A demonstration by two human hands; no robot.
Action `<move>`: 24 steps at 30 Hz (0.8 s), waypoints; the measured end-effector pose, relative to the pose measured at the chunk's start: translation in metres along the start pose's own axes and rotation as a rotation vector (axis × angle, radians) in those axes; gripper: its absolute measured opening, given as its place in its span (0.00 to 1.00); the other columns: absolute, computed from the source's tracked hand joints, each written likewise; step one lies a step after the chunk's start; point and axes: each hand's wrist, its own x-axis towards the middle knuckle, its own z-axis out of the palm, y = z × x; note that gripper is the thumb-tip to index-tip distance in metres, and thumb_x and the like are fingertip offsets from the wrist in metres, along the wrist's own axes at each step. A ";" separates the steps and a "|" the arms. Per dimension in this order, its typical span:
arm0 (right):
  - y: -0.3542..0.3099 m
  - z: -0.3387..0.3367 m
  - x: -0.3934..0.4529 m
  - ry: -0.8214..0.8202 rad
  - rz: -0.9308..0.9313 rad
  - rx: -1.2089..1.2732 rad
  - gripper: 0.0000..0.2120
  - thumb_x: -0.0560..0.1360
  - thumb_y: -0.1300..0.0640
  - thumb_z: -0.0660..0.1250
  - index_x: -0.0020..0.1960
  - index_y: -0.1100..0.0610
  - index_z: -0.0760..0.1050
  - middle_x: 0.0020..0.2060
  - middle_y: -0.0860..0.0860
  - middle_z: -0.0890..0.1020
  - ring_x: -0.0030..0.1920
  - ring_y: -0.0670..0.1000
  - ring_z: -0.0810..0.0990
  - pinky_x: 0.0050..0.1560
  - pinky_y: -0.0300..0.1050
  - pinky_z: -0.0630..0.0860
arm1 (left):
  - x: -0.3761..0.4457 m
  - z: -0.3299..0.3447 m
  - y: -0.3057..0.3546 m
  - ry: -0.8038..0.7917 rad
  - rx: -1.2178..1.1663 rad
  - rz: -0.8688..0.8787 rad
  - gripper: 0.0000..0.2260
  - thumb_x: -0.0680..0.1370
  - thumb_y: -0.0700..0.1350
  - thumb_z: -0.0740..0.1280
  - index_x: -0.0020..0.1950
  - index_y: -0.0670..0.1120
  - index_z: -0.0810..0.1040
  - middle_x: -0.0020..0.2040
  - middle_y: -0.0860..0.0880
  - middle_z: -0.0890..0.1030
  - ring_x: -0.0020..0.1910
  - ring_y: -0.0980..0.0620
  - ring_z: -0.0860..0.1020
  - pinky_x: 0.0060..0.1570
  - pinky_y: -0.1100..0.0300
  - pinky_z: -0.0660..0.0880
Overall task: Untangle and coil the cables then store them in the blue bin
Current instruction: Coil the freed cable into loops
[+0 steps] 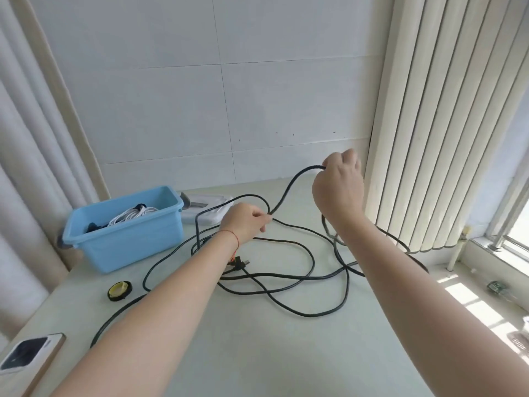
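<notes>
Two hands, one cable: both are working the same long black cable (286, 277), which sprawls in loose overlapping loops across the pale table (257, 353).

Phone: at the far left a phone (27, 358) lies flat at the table's near corner, well clear of the loops.

Tape roll: a yellow-and-black roll (119, 290) rests just beside one cable loop, perhaps kept handy for binding a coil, though that is a guess.

Blue bin: the blue bin (126, 247) stands at the back left of the table, open-topped and within easy reach. Inside sits a coiled white cable (133, 214) with something dark beside it, too small to identify. By the look of it one cable is already stored.

White object: behind the bin lies a white object (210, 210), partly hidden; what it is cannot be told.

Left hand: the left hand (247, 222) pinches the black cable low over the table, apparently anchoring the spot where strands cross.

Plug: a dark plug (239, 265) lies on the table under the left forearm, free of either hand.

Right hand: the right hand (339, 181) is clenched round the cable and lifted high, so a span arcs between the hands. Likely this is drawing a length free of the tangle.

Stage: untangling, judging by the crossed loops; coiling of this cable has not begun.
</notes>
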 end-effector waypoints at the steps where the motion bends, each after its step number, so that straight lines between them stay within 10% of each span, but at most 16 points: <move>1: -0.004 0.002 -0.002 -0.004 -0.100 -0.180 0.15 0.73 0.68 0.55 0.57 0.65 0.73 0.60 0.61 0.71 0.61 0.61 0.69 0.60 0.51 0.67 | 0.001 -0.007 0.002 0.086 -0.050 0.008 0.13 0.77 0.51 0.69 0.33 0.50 0.81 0.31 0.55 0.81 0.30 0.60 0.75 0.35 0.66 0.70; 6: -0.033 0.013 -0.018 -0.119 -0.589 -0.537 0.28 0.72 0.66 0.49 0.72 0.60 0.61 0.79 0.60 0.49 0.79 0.59 0.41 0.75 0.66 0.38 | 0.005 -0.027 0.022 0.128 -0.433 0.048 0.07 0.79 0.45 0.68 0.41 0.48 0.79 0.28 0.50 0.76 0.24 0.51 0.72 0.33 0.60 0.75; 10: -0.044 0.023 -0.021 -0.208 -0.737 -0.552 0.12 0.80 0.58 0.59 0.62 0.57 0.73 0.67 0.55 0.74 0.77 0.57 0.58 0.74 0.66 0.33 | 0.001 -0.033 0.027 0.102 -0.421 0.119 0.13 0.81 0.45 0.64 0.36 0.50 0.79 0.27 0.50 0.72 0.23 0.51 0.66 0.27 0.62 0.66; 14: -0.047 0.018 -0.012 -0.184 -0.645 -0.581 0.10 0.82 0.57 0.56 0.46 0.55 0.74 0.36 0.49 0.74 0.48 0.57 0.78 0.76 0.60 0.32 | -0.005 -0.031 0.018 0.057 -0.481 0.159 0.08 0.81 0.47 0.65 0.44 0.54 0.81 0.32 0.50 0.71 0.28 0.51 0.67 0.30 0.61 0.66; 19: -0.029 0.009 0.014 0.049 -0.118 -0.216 0.08 0.82 0.61 0.54 0.51 0.60 0.71 0.34 0.55 0.78 0.36 0.59 0.78 0.77 0.56 0.50 | -0.016 -0.025 -0.032 0.058 -0.275 -0.017 0.08 0.79 0.45 0.63 0.41 0.47 0.74 0.31 0.51 0.78 0.30 0.54 0.75 0.39 0.61 0.74; 24: -0.025 0.008 0.016 -0.115 0.115 -0.142 0.18 0.73 0.69 0.52 0.60 0.60 0.67 0.38 0.54 0.78 0.40 0.58 0.75 0.72 0.63 0.59 | -0.027 -0.023 -0.074 0.049 -0.301 -0.173 0.11 0.81 0.45 0.59 0.45 0.46 0.80 0.36 0.49 0.84 0.35 0.52 0.81 0.42 0.60 0.74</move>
